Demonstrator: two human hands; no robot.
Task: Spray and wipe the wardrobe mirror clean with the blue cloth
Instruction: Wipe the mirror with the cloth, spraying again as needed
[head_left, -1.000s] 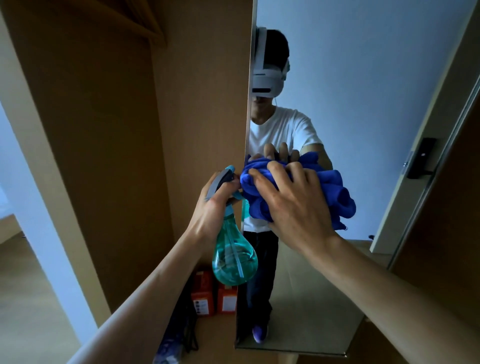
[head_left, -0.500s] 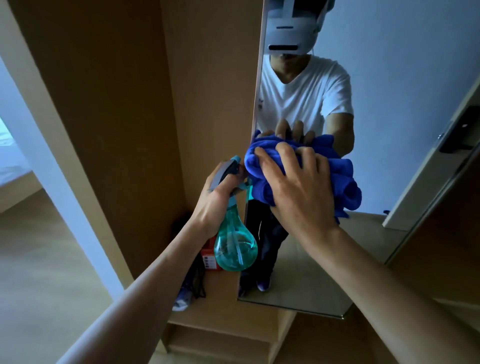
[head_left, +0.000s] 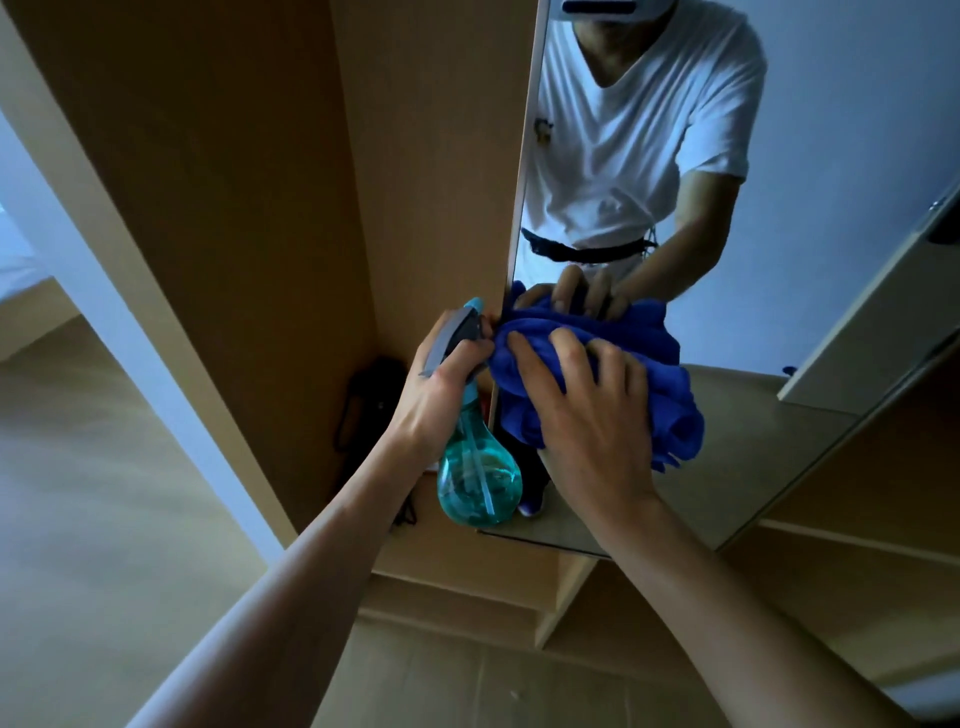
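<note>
The right hand (head_left: 587, 415) presses a bunched blue cloth (head_left: 670, 379) against the mirror (head_left: 753, 441), fingers spread and curled over the fabric, near the mirror's left edge and low on the glass. Just left of that edge, the left hand (head_left: 431, 400) grips a teal spray bottle (head_left: 478, 478) by its neck, the bulb hanging below the mirror's lower left corner.

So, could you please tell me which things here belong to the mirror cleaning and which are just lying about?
In use: blue cloth, held to the mirror by the right hand; spray bottle, gripped by the left hand.
Lying about: black corded item inside the wardrobe, unidentifiable.
</note>
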